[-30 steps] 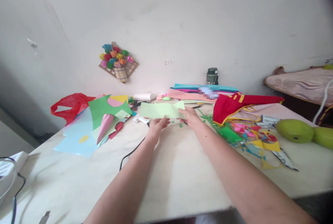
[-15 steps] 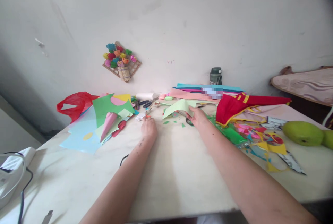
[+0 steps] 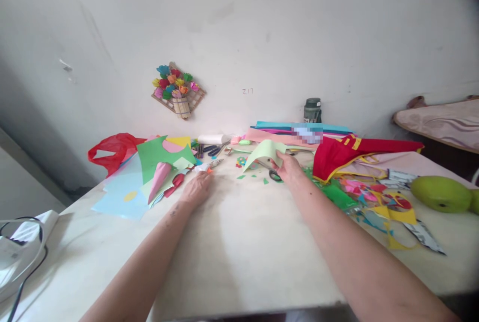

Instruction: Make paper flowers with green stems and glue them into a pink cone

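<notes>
My right hand (image 3: pixel 288 165) pinches the right edge of a pale green sheet of paper (image 3: pixel 265 151), which bows up off the table. Just below it lies a pair of scissors (image 3: pixel 276 176) with black handles, partly covered. Small colourful paper flowers (image 3: pixel 241 162) show at the sheet's left edge, and green paper scraps (image 3: pixel 254 176) are scattered in front. My left hand (image 3: pixel 197 188) rests low on the table, its fingers curled at a white and orange glue gun (image 3: pixel 204 167) whose nozzle points right. The fingers hide most of its handle.
On the left are coloured papers (image 3: pixel 123 197), a pink paper cone (image 3: pixel 159 182) and a red plastic bag (image 3: pixel 112 152). A red cloth (image 3: pixel 333 157), paper offcuts (image 3: pixel 389 212) and a green gourd-shaped object (image 3: pixel 441 193) lie right. A power strip (image 3: pixel 35 235) stands near left.
My left hand has shifted left and the glue gun's nozzle has swung to the right. The pale green paper is raised and bent more, uncovering the small flowers and more of the scissors.
</notes>
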A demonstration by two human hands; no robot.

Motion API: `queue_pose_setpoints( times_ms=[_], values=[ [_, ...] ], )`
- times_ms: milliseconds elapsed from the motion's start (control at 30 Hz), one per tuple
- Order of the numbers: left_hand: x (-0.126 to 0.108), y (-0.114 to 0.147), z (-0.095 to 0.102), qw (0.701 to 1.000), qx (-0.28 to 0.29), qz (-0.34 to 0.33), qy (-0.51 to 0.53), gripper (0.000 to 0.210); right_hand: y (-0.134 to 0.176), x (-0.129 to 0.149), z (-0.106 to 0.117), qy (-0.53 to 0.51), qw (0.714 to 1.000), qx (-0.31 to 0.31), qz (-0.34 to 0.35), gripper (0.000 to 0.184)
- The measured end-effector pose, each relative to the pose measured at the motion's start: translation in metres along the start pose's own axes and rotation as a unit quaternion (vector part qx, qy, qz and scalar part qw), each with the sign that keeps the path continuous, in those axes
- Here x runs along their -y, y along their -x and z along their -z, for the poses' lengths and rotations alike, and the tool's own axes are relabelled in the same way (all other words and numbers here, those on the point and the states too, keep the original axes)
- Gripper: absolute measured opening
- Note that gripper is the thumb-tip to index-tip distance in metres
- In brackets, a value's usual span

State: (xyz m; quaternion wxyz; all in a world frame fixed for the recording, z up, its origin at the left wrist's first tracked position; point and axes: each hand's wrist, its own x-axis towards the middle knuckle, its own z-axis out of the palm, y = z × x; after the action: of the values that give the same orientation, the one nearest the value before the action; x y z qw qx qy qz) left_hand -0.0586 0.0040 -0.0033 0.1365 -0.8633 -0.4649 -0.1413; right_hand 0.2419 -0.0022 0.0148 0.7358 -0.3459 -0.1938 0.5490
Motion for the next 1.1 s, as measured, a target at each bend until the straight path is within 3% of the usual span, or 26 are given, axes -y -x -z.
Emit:
queue_pose_setpoints(
  times_ms=[133,300,500,567,667,767,833,900,967,1000,1067,1100],
  values=[
    [0.001,0.003,0.012,0.999,0.002,-0.019,-0.029,0.038,0.001,0.000,-0.001,0.008,1.000,0.030,0.005,0.009],
    [-0.036,-0.014,0.020,0.992,-0.073,0.081,0.065,0.044,0.003,-0.004,-0.006,0.017,0.995,0.095,0.008,0.011],
    [-0.095,-0.039,0.001,0.964,-0.110,0.059,0.235,0.095,0.014,-0.008,-0.018,0.029,0.991,0.131,-0.013,0.011],
    [-0.105,-0.045,-0.005,0.955,-0.151,0.075,0.246,0.089,0.019,-0.006,-0.021,0.024,0.990,0.135,-0.033,0.011],
    [-0.104,-0.047,-0.003,0.945,-0.209,0.083,0.237,0.051,0.023,-0.005,-0.026,0.017,0.988,0.143,-0.059,0.010],
    [-0.091,-0.044,0.009,0.939,-0.238,0.123,0.216,0.045,0.024,-0.011,-0.029,-0.005,0.987,0.143,-0.066,0.008],
    [-0.084,-0.041,0.018,0.930,-0.254,0.176,0.201,0.045,0.027,-0.023,-0.032,0.001,0.985,0.156,-0.076,0.025],
    [-0.081,-0.037,0.027,0.924,-0.251,0.227,0.178,0.045,0.032,-0.039,-0.036,0.070,0.976,0.188,-0.089,0.042],
    [-0.084,-0.035,0.033,0.925,-0.228,0.265,0.147,0.046,0.041,-0.056,-0.040,0.201,0.949,0.234,-0.061,0.047],
    [-0.086,-0.034,0.036,0.928,-0.213,0.278,0.131,0.047,0.046,-0.064,-0.042,0.287,0.915,0.284,-0.016,0.046],
    [-0.091,-0.033,0.041,0.935,-0.183,0.287,0.097,0.048,0.055,-0.075,-0.045,0.478,0.787,0.378,0.101,0.039],
    [-0.093,-0.032,0.043,0.939,-0.172,0.288,0.080,0.048,0.057,-0.078,-0.045,0.518,0.746,0.399,0.125,0.033]
  ],
)
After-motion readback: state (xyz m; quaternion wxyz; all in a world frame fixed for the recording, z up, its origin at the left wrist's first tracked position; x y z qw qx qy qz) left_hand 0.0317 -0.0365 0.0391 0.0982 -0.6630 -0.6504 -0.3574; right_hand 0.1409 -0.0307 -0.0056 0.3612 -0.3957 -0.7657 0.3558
